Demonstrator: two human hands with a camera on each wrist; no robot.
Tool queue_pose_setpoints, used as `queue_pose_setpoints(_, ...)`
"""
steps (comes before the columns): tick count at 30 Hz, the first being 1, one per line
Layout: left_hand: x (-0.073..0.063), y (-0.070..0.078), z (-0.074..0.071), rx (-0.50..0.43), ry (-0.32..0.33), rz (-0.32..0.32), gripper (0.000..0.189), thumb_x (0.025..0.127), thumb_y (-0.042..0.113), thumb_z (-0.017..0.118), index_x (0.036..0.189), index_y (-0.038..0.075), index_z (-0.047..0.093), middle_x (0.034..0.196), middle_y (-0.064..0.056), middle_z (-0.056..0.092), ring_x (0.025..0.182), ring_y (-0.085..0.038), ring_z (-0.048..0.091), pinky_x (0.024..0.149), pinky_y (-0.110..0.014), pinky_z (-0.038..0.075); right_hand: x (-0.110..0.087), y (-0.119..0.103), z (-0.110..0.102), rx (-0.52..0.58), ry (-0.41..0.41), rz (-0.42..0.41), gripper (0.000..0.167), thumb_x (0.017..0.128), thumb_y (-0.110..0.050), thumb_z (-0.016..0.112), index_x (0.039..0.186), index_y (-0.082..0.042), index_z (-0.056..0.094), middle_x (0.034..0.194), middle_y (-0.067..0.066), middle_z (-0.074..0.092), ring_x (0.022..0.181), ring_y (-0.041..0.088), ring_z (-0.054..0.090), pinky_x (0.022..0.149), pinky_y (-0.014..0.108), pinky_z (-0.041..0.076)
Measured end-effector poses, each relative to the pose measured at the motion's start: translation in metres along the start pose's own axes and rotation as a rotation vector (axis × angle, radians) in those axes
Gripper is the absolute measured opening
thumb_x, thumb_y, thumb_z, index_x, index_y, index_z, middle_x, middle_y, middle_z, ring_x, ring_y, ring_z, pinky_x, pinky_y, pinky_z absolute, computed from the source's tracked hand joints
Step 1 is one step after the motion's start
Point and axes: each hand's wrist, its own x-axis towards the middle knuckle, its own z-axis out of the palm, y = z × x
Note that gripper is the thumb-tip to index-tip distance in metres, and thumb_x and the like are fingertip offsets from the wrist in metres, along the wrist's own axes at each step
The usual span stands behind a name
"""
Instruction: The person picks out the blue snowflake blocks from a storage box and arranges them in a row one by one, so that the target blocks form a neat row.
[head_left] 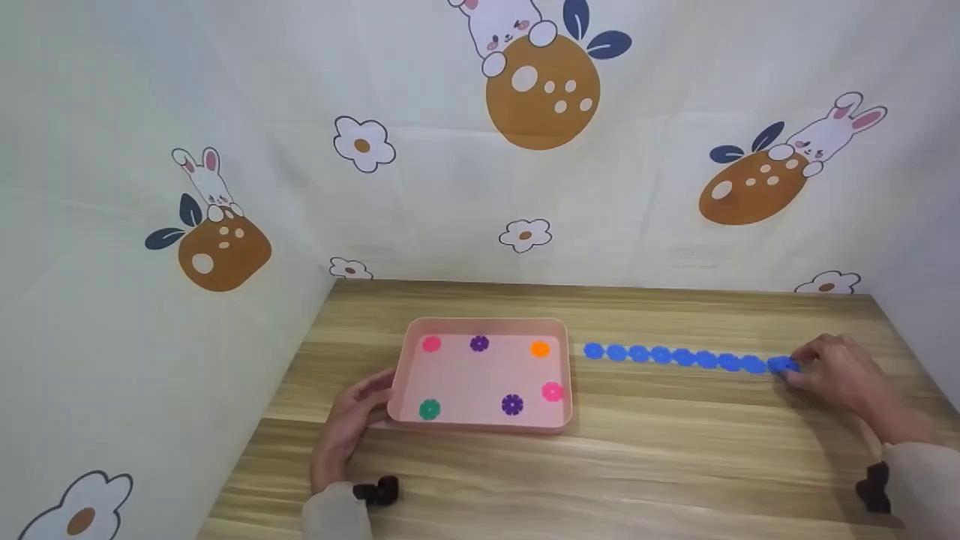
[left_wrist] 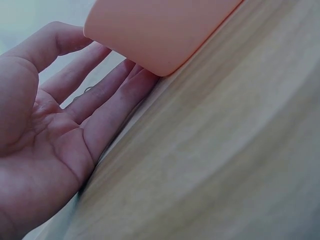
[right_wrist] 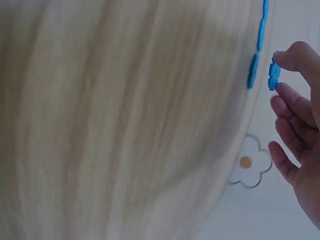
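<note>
In the head view, my left hand (head_left: 346, 426) touches the left side of a pink tray (head_left: 472, 379). The left wrist view has its fingers (left_wrist: 107, 107) stretched out, tips against the tray's corner. Over at the right, my right hand (head_left: 844, 375) pinches a small blue flower-shaped piece (right_wrist: 274, 76) between thumb and index finger. That piece is raised a little above the end of a row of blue flower-shaped pieces (head_left: 661, 355) lying edge to edge on the table. In the head view it overlaps the row's last piece.
Inside the tray lie scattered flower-shaped pieces: two pink (head_left: 431, 343), two purple (head_left: 512, 405), one orange (head_left: 540, 349) and one green (head_left: 430, 409). The wood-grain table (head_left: 600, 480) ends at a printed curtain (head_left: 427, 202) behind and at both sides.
</note>
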Motion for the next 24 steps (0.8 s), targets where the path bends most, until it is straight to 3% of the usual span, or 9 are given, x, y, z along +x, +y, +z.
queue_pose_setpoints(3, -0.001, -0.001, 0.000, -0.007, 0.000, 0.004, 0.044, 0.094, 0.007, 0.066, 0.138, 0.005, 0.060, 0.140, -0.019, 0.061, 0.108, -0.020, 0.070, 0.083, -0.028, 0.061, -0.002, 0.013, -0.002, 0.005, -0.029, 0.039, 0.035, 0.075, -0.017, 0.080, 0.091, 0.013, 0.072, 0.091, 0.030, 0.069, 0.086, 0.042, 0.059, 0.071, 0.047, 0.049)
queue_pose_setpoints(10, 0.001, 0.000, 0.000, 0.003, -0.001, -0.006, 0.045, 0.094, 0.010, 0.067, 0.138, 0.006, 0.059, 0.142, -0.019, 0.059, 0.112, -0.020, 0.069, 0.086, -0.029, 0.061, -0.005, 0.029, -0.002, 0.030, -0.082, 0.117, 0.036, 0.078, -0.017, 0.079, 0.092, 0.015, 0.069, 0.092, 0.034, 0.068, 0.085, 0.047, 0.062, 0.075, 0.057, 0.052)
queue_pose_setpoints(24, 0.003, 0.002, -0.004, 0.036, -0.001, -0.021, 0.044, 0.095, 0.016, 0.068, 0.137, 0.013, 0.061, 0.143, -0.015, 0.060, 0.116, -0.021, 0.068, 0.091, -0.030, 0.060, -0.001, 0.033, 0.004, 0.073, -0.081, 0.122, 0.044, 0.084, -0.024, 0.076, 0.101, 0.016, 0.068, 0.102, 0.037, 0.066, 0.098, 0.053, 0.058, 0.086, 0.064, 0.047)
